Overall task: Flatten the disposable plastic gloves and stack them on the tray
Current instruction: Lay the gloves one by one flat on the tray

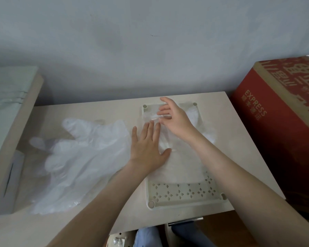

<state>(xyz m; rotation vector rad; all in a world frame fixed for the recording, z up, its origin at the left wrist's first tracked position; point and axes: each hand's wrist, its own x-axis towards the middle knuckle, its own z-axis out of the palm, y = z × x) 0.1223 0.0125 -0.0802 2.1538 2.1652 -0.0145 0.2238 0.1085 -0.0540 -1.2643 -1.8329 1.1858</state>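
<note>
A cream perforated tray [184, 195] lies on the table, right of centre. A clear plastic glove [184, 168] is spread over it, its fingers toward the far end. My left hand [148, 147] presses flat on the glove's left part, fingers straight. My right hand [175, 118] hovers over the glove's finger end with fingers loosely spread, touching the plastic there. A loose pile of clear gloves [78, 154] lies on the table to the left of the tray.
A red cardboard box [282, 125] stands right of the table. A pale wooden unit [12, 122] rises at the left, with a white box [12, 179] at its foot. A wall backs the table. The near table edge [168, 221] has a metal handle below it.
</note>
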